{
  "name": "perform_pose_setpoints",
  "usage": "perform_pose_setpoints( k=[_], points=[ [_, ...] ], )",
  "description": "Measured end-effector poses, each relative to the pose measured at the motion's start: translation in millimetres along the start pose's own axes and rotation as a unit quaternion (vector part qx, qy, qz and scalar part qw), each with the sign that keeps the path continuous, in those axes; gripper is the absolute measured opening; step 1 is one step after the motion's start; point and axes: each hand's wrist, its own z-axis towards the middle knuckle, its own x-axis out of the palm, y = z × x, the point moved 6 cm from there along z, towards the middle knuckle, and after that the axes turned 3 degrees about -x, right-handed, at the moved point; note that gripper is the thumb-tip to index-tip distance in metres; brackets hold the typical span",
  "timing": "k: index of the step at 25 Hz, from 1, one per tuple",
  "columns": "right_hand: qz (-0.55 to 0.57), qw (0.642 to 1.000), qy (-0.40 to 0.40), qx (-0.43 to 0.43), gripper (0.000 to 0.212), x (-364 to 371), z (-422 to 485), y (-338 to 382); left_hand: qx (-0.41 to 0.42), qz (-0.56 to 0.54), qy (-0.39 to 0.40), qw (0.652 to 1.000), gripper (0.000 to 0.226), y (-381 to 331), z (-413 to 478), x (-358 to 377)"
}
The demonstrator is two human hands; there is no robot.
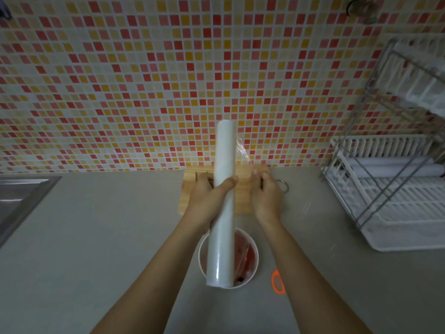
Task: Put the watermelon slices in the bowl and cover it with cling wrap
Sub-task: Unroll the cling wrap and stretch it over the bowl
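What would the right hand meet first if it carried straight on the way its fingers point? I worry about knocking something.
Probably the loose film it is already pinching; beyond that, the tiled wall behind the cutting board, though depth is unclear from this view of the right hand.

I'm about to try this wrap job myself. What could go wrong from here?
1. The right hand pinches only a thin edge of film; it could slip or cling to itself.
2. The left hand holds the long roll in the air over the bowl; a dropped end could land on the watermelon.
3. The film is being pulled above the cutting board, not the bowl, so it may land off-centre.
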Motion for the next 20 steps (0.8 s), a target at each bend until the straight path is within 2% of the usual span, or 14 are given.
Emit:
perform_pose_setpoints(
  k=[6, 7, 10, 12, 15, 17, 20],
  points=[
    [-0.020, 0.999, -0.005, 0.033, 0.036, -12, -12, -47, -0.054, -0.079, 0.044, 0.994, 0.023, 40, 1, 15],
    [-0.021, 0.999, -0.003, 0.035, 0.037, -14, -14, -52, -0.058, -0.049, 0.040, 0.996, 0.025, 46, 1, 17],
    [-0.050, 0.998, 0.012, 0.040, 0.037, -19, -21, -70, -0.039, 0.069, 0.014, 0.997, 0.048, 60, -5, 23],
    [-0.063, 0.996, 0.023, 0.061, 0.037, -24, -32, -87, -0.032, 0.116, -0.003, 0.993, 0.045, 73, -9, 24],
    [-0.049, 0.993, 0.041, 0.101, 0.032, -28, -48, -111, -0.089, 0.103, 0.007, 0.991, 0.029, 99, -13, 23],
    [-0.054, 0.991, 0.055, 0.106, 0.031, -26, -54, -120, -0.104, 0.119, 0.009, 0.987, 0.035, 106, -14, 22],
    [-0.060, 0.988, 0.075, 0.125, 0.029, -19, -62, -131, -0.064, 0.170, -0.012, 0.983, 0.043, 104, -14, 19]
  ],
)
